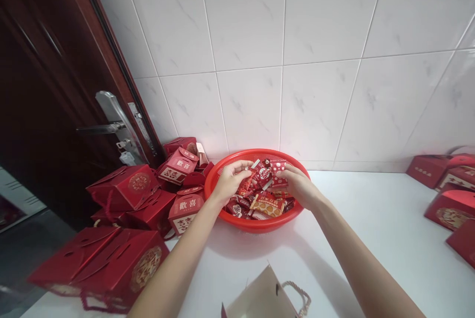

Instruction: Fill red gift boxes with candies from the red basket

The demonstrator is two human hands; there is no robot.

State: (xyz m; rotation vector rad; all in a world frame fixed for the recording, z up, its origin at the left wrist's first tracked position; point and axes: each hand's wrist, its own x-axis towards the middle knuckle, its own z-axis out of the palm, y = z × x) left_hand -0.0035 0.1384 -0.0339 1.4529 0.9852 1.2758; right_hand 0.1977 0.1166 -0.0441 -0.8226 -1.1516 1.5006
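A red plastic basket (256,226) on the white table holds several small wrapped packets, among them a packet with a golden pattern (267,205). Over the basket's left side, my left hand (230,182) is closed on a red packet (245,184). My right hand (297,185), over the right side, grips a red packet with white dots (278,170) between thumb and fingers. At the near edge is an open box (260,295) with a pale inside and a rope handle; its lower part is cut off by the frame.
Red gift boxes (129,192) are piled left of the basket, and more red boxes (454,209) lie at the far right. Behind the table rises a white tiled wall (248,105). A dark door (55,85) with a metal handle (120,125) is at the left.
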